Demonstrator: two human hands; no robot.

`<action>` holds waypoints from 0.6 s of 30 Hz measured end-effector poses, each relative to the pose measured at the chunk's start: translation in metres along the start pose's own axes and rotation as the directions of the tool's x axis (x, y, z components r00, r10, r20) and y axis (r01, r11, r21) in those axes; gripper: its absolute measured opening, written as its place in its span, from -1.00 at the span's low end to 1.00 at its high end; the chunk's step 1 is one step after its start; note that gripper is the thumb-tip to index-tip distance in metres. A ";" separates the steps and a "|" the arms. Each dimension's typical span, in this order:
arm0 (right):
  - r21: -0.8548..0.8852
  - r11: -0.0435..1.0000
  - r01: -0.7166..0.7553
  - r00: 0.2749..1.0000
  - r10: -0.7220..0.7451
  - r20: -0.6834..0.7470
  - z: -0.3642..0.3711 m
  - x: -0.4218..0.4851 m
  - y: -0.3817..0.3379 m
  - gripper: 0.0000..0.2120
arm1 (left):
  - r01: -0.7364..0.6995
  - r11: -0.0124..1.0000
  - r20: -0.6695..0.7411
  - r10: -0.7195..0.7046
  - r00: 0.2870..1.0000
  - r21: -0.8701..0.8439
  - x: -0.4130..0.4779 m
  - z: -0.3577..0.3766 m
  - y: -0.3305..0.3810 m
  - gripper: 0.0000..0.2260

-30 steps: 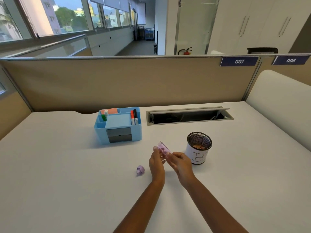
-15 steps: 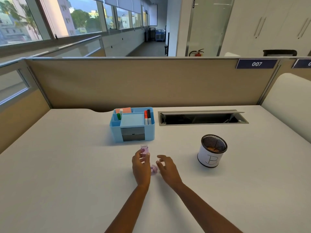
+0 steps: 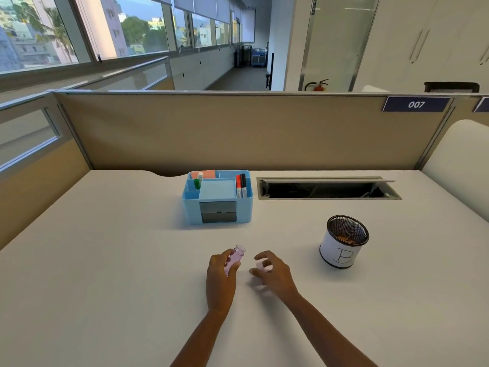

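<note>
The left hand (image 3: 221, 276) still grips the purple vial (image 3: 234, 258), its open mouth tilted away. The right hand (image 3: 272, 274), reaching a moment ago, now curls round the pale cap (image 3: 263, 266) — just right of the vial.

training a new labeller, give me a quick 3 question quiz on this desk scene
1. True or false: the left hand holds the purple vial.
2. Which letter is on the mesh cup? A) A B) B C) C
3. Fill in: beside the red marker in the blue organiser stands a ____ marker.
Key: 1 true; 2 B; 3 black.
</note>
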State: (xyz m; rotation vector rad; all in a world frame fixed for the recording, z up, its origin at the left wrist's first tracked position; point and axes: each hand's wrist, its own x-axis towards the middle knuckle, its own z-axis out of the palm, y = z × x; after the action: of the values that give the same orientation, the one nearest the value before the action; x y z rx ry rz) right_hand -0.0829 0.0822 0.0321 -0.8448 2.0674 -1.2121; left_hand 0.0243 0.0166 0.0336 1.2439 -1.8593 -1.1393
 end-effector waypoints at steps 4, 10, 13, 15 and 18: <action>0.389 0.921 -0.028 0.993 0.069 -0.091 -0.015 -0.008 -0.004 -0.80 | -0.047 0.998 0.079 0.043 0.996 0.046 -0.007 -0.001 -0.006 -0.67; 0.419 0.907 0.049 0.999 -0.053 -0.003 -0.026 -0.018 -0.012 -0.80 | -0.057 0.994 0.177 0.039 0.983 0.096 -0.017 0.002 -0.008 -0.64; 0.237 0.964 0.123 0.992 -0.128 0.003 -0.026 -0.021 -0.012 -0.79 | -0.058 0.995 0.249 0.035 0.968 0.084 -0.020 0.002 -0.006 -0.64; 0.117 0.977 0.178 0.984 -0.177 -0.012 -0.024 -0.021 -0.010 -0.78 | -0.100 0.988 0.229 0.072 0.971 0.114 -0.021 0.002 -0.005 -0.66; 0.034 0.974 0.223 0.974 -0.222 -0.038 -0.023 -0.022 -0.008 -0.77 | -0.121 0.984 0.234 0.088 0.968 0.133 -0.023 0.001 -0.003 -0.66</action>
State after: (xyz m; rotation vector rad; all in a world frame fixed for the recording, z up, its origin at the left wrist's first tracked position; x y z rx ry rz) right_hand -0.0843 0.1075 0.0527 -1.0675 2.0106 -1.3879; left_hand 0.0333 0.0375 0.0299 1.1151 -2.1869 -1.1452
